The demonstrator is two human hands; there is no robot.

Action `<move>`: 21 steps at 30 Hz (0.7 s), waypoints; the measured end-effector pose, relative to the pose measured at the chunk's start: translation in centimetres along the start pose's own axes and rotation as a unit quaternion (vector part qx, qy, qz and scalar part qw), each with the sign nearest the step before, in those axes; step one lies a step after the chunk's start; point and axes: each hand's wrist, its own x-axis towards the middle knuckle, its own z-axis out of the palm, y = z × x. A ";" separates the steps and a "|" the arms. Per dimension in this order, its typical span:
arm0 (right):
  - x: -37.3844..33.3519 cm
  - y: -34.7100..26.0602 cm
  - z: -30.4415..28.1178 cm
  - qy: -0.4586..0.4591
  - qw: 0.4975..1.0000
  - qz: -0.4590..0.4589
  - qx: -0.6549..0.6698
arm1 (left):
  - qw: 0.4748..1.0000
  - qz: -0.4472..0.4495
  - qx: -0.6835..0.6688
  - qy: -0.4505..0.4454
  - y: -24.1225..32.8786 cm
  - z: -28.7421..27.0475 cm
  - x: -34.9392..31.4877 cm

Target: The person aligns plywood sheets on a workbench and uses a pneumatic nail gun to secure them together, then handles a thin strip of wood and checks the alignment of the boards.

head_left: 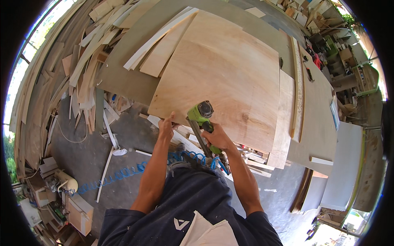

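Observation:
A broad plywood sheet (230, 69) lies on the workbench in front of me. My right hand (217, 137) is wrapped round the handle of a green and black air nailer (200, 111), whose head rests at or just above the sheet's near edge; whether it touches I cannot tell. A coiled blue air hose (123, 173) runs from the nailer's lower end off to the left. At the sheet's near left corner, my left hand (166, 127) grips the edge, thumb on top and the other fingers mostly hidden beneath.
Beneath the plywood spreads a larger grey-brown bench top (316, 135). Narrow boards (158, 41) lie at its left, and a long wooden strip (298, 90) at its right. Timber offcuts (88, 61) are heaped on the far left. A beige air tank (65, 180) stands on the floor.

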 end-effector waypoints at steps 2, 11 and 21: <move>-1.0 1.2 -1.0 -0.003 1.000 0.002 0.013 | 1.000 0.003 0.004 -0.003 0.1 -0.3 0.3; -7.8 6.2 -5.6 0.071 0.995 0.039 0.057 | 0.998 -0.047 -0.032 -0.019 -4.0 3.7 -4.5; -8.2 7.1 -6.7 0.050 0.997 0.013 0.061 | 0.998 -0.058 0.020 0.010 -7.0 8.2 -6.0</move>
